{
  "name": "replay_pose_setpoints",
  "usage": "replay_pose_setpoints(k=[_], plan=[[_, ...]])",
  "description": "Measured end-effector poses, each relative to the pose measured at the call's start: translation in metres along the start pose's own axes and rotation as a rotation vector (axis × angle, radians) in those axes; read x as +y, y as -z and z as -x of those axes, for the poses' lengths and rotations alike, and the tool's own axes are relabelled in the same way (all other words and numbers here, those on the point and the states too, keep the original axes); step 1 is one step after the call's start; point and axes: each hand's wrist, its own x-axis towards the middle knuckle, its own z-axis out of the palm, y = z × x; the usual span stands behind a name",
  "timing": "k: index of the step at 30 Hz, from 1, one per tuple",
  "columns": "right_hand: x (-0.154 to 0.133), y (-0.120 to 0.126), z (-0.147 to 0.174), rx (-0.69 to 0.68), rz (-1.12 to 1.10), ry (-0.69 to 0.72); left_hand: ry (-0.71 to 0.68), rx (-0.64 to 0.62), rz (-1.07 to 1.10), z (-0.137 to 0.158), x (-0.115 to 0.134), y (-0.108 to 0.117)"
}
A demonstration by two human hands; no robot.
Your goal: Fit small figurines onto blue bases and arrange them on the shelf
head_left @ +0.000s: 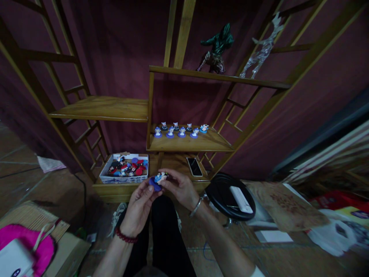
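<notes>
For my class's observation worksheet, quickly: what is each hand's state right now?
Left hand: closed, holding a purple base.
Right hand: closed, holding a small figurine at that base; whether they are joined cannot be told.

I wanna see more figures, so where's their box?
In the head view, left of centre, the box sits on the bottom shelf, beyond the left hand.

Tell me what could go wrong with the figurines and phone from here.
1. The small blue-and-white figurine is pinched by the fingers of the left hand and right hand; a slip might drop it.
2. The purple-based figurines stand in a close row on the shelf, so a careless brush could topple several.
3. The smartphone lies near the lower shelf's front edge and might get knocked off.
</notes>
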Motion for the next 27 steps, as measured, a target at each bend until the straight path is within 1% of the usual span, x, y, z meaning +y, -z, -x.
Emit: replay_pose_setpoints(k=[6, 11, 18, 24, 27], plan=[[-0.002, 0.002, -0.001, -0.013, 0.052, 0.058, 0.011, -0.018, -0.009, -0.001, 0.000, 0.003], [-0.004, 0.004, -0.002, -0.020, 0.080, 0.077, 0.031, -0.037, -0.005, -0.002, 0.001, 0.002], [-0.006, 0.008, -0.003, -0.082, 0.120, 0.108, 0.071, -0.051, 0.000, 0.000, 0.001, 0.002], [-0.016, 0.010, -0.005, -0.111, 0.237, 0.147, 0.072, -0.055, -0.004, 0.001, 0.000, 0.001], [-0.018, 0.009, -0.004, -0.086, 0.310, 0.166, 0.053, -0.047, -0.015, 0.002, 0.000, 0.001]])
